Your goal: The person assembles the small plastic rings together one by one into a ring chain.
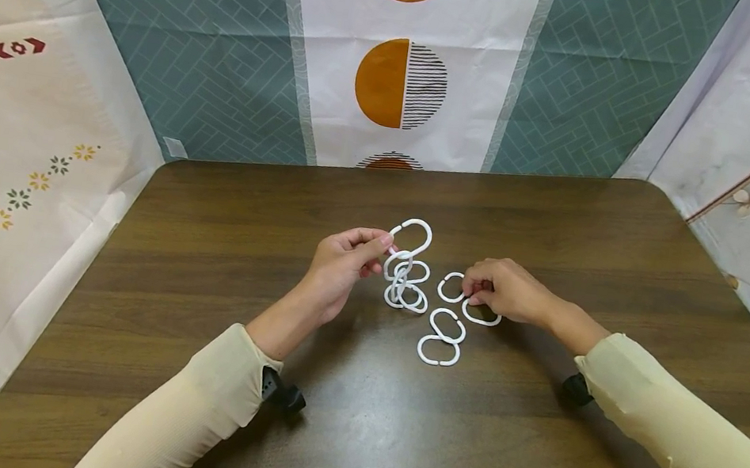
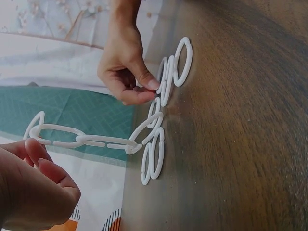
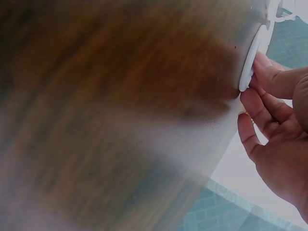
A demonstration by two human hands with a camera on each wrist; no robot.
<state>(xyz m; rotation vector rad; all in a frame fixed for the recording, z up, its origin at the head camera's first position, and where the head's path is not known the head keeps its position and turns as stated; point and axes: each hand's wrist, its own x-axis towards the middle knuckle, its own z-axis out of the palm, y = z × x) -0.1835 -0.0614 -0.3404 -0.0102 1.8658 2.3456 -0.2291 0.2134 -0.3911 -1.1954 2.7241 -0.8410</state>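
Observation:
My left hand (image 1: 342, 265) pinches the upper end of a chain of white S-shaped plastic links (image 1: 431, 235) between thumb and fingertips. The chain hangs down, and in the head view its lower links bunch together just over or on the table. To the right, my right hand (image 1: 511, 289) pinches a separate white link (image 1: 481, 323) at the table top; the fingertips cover part of it. In the right wrist view the thumb and fingers close about that link's edge (image 3: 248, 70). Nearer me, another loose white link (image 1: 445, 340) lies flat between the two hands.
The brown wooden table (image 1: 346, 438) spreads around both hands. Patterned cloths hang behind it and at both sides, one with orange half circles (image 1: 380, 81). Dark wrist-worn devices (image 1: 283, 395) sit under both sleeves.

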